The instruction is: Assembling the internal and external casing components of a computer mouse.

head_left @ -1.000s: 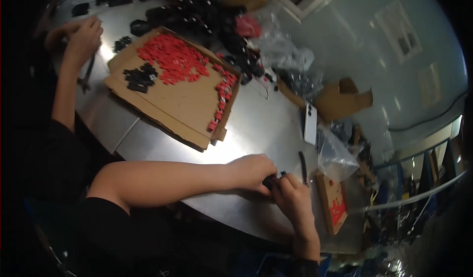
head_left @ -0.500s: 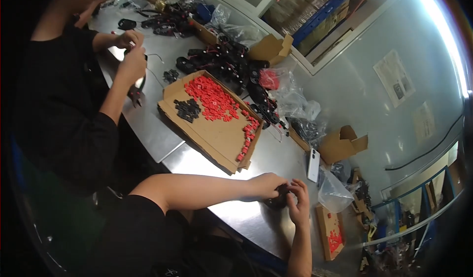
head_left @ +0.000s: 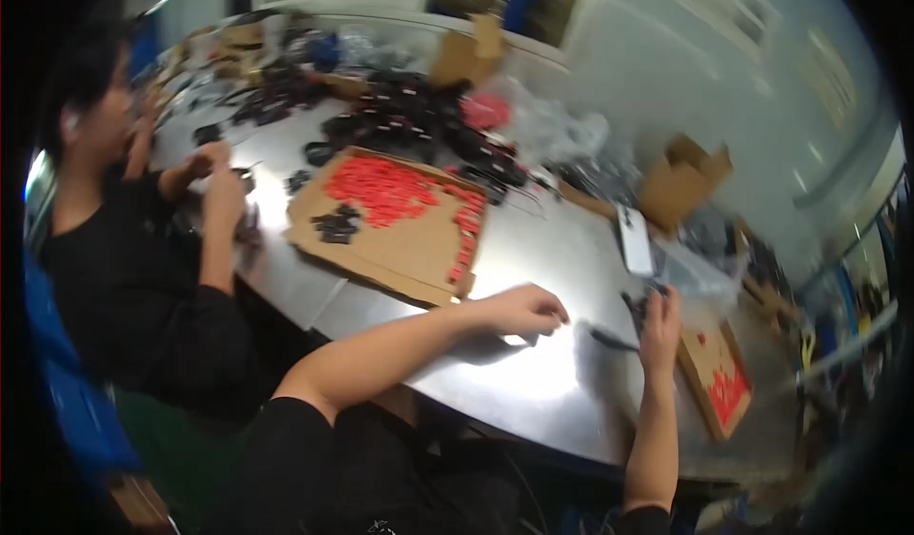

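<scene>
My left hand (head_left: 526, 311) hovers over the shiny metal table (head_left: 533, 383), its fingers curled and pinched together. Whatever they hold, if anything, is too small to make out. My right hand (head_left: 659, 335) is farther right, blurred, with its fingers pointing up and drawn together. Dark material shows at its fingertips, but I cannot tell what it is. Just left of this hand is a slim black piece (head_left: 609, 338). Close by, a shallow cardboard tray (head_left: 712, 409) holds small red parts (head_left: 727, 394).
Left of centre, a larger cardboard tray (head_left: 400, 249) carries many red pieces (head_left: 381, 190) and black pieces (head_left: 336, 224). Behind it lie heaped black parts (head_left: 400, 116) and plastic bags (head_left: 562, 135). A white phone (head_left: 634, 240) lies at the right. A co-worker (head_left: 133, 278) handles something at the left.
My hands have moved apart: they were together on a round black part, and the right one is now farther right by the small tray. The view has also turned.
</scene>
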A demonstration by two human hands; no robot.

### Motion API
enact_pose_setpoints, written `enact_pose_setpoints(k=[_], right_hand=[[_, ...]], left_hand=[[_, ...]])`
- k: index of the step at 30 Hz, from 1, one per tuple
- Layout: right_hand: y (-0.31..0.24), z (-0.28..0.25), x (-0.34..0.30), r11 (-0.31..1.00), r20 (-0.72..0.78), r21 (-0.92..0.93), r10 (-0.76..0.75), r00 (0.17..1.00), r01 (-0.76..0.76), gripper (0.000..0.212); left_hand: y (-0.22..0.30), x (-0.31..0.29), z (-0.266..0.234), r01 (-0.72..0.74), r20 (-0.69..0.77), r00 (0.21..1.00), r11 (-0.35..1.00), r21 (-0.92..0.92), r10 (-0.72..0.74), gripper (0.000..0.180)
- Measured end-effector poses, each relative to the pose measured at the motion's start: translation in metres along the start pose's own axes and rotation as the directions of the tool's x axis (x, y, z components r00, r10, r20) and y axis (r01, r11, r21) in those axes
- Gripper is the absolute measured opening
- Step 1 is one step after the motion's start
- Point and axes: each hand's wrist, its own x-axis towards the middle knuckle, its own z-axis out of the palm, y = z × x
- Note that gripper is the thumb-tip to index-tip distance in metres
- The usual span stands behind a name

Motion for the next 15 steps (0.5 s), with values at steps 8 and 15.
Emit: enact_pose_setpoints(k=[8, 15], right_hand=[[-0.008, -0.006, 0.007, 0.574, 0.486, 0.546, 0.377, 0.789, -0.610, 0.069], [0.014, -0.033, 0.019, 0.648, -0.173, 0.761, 0.248, 0.953, -0.030, 0.056]], left_hand=[[0.014, 0.001, 0.018, 0.069, -0.248, 0.969, 0.969, 0.236, -0.008, 0.030], [0.007, 0.013, 0.031, 0.016, -0.280, 0.960, 0.989, 0.145, 0.026, 0.024]])
